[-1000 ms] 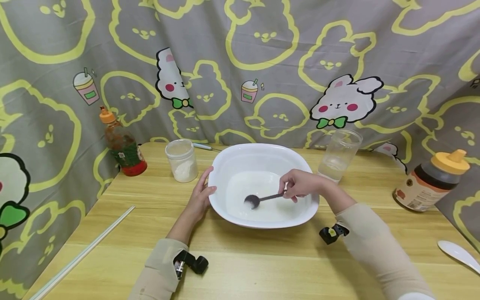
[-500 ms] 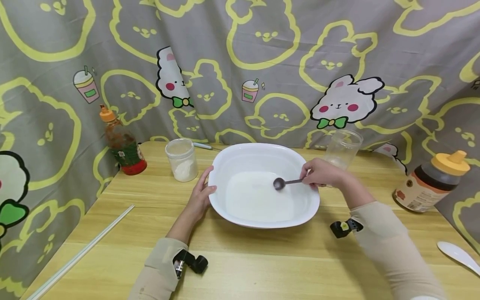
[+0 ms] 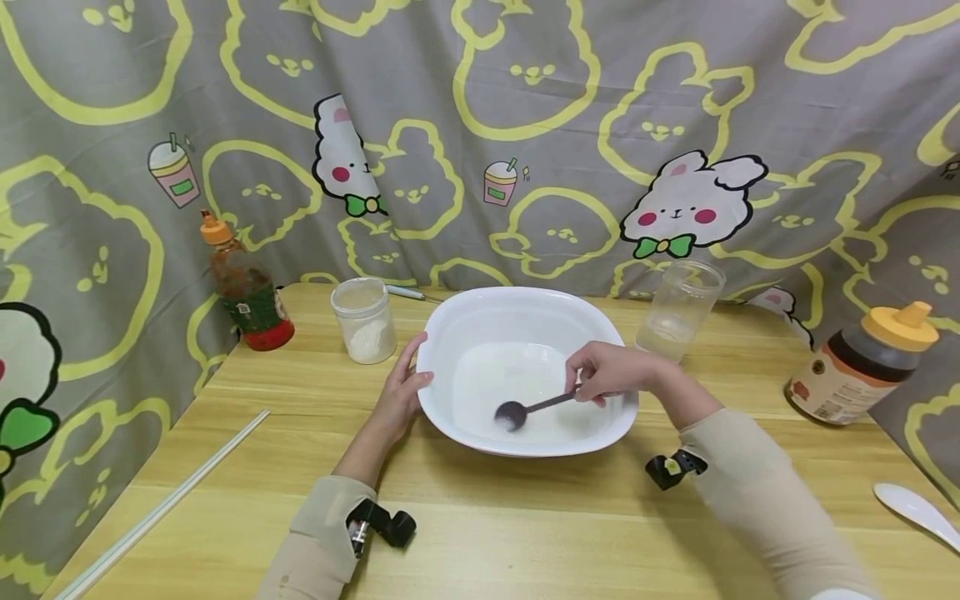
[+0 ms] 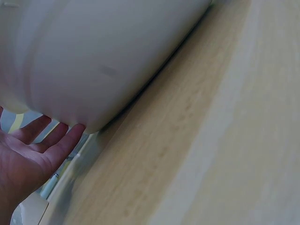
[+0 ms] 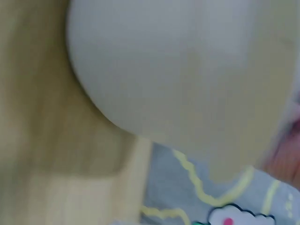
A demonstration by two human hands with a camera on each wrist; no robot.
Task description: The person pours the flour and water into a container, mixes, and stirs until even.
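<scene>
A white oval bowl (image 3: 450,425) stands on the wooden table, with milky white liquid (image 3: 487,383) in its bottom. My left hand (image 3: 397,400) holds its left side, thumb over the rim. In the left wrist view the other fingers (image 4: 65,140) touch the outer wall. Over the bowl's right side, my right hand (image 3: 611,371) pinches the handle of a small dark measuring spoon (image 3: 512,415). The spoon's round head is low in the bowl, at the liquid. In the right wrist view the bowl's wall (image 5: 178,84) hides most of my right hand (image 5: 286,159).
Behind left are a jar of white powder (image 3: 365,325), a red sauce bottle (image 3: 251,296) and a thin-handled tool (image 3: 407,292). A glass of water (image 3: 678,308) and a dark sauce bottle (image 3: 858,367) stand right. Chopsticks (image 3: 165,504) lie left, a white spoon (image 3: 911,508) right.
My right hand has swept the measuring spoon to the bowl's right side, then back left and nearer me. The left hand and the bowl have stayed in place.
</scene>
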